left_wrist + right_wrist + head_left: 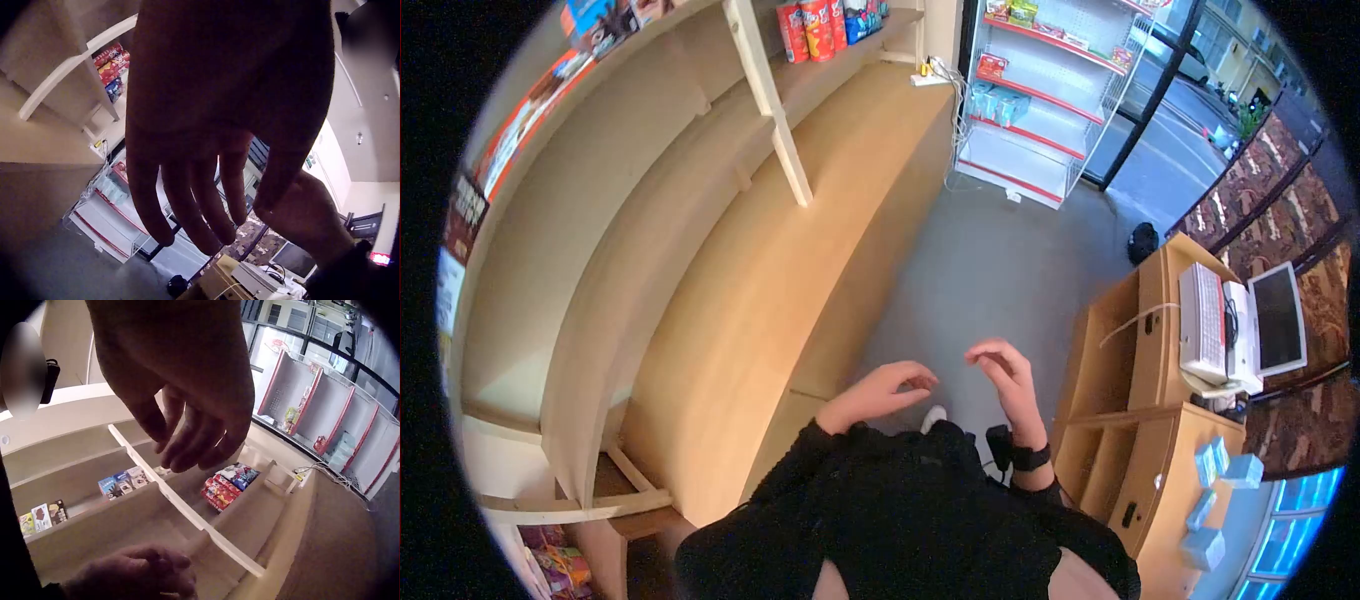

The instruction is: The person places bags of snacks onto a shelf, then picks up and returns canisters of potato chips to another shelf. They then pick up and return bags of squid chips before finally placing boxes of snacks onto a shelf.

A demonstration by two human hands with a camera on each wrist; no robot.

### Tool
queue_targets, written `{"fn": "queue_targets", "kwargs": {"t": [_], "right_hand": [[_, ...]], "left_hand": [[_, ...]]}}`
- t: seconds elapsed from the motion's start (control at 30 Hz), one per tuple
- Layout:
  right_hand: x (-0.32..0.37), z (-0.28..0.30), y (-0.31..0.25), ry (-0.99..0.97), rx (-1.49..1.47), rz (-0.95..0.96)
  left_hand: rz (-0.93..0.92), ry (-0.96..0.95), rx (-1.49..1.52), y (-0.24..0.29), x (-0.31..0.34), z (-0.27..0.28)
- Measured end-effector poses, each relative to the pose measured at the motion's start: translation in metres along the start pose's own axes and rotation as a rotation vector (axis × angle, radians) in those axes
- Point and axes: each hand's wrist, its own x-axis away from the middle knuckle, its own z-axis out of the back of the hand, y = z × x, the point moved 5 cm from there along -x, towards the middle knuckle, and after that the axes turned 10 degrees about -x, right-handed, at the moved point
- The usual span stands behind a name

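Observation:
My left hand (884,390) hovers in front of my body with loosely bent fingers and holds nothing. Facing it, a short gap away, is my right hand (1008,378), its fingers relaxed and bare too. In the left wrist view the fingers (200,206) hang down, slightly spread. The right wrist view shows the right hand with fingers (190,440) drooping softly, the left hand lower down. Closest on the left side is the long wooden counter (800,250) beneath curved shelves. A black band (1030,458) circles the right wrist.
Red cans (818,30) stand on the upper shelf. A white display rack (1040,90) is at the far end, beside a glass door. On the right, wooden cabinets (1140,390) carry a keyboard (1203,320), a monitor (1278,320) and light-blue boxes (1203,548). Grey floor (990,250) runs between.

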Motion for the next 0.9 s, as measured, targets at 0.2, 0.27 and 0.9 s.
{"fn": "queue_targets", "kwargs": {"t": [0.2,0.27,0.9], "right_hand": [[-0.044,0.056,0.011,0.048,0.002,-0.056],[-0.053,0.070,0.024,0.053,-0.020,-0.093],[-0.268,0.164,0.046,0.088,-0.071,-0.187]], "left_hand": [[0.017,0.001,0.041,-0.010,-0.071,0.006],[0.037,-0.003,0.022,-0.018,-0.091,0.007],[0.034,0.172,0.014,-0.064,-0.320,0.159]]}}
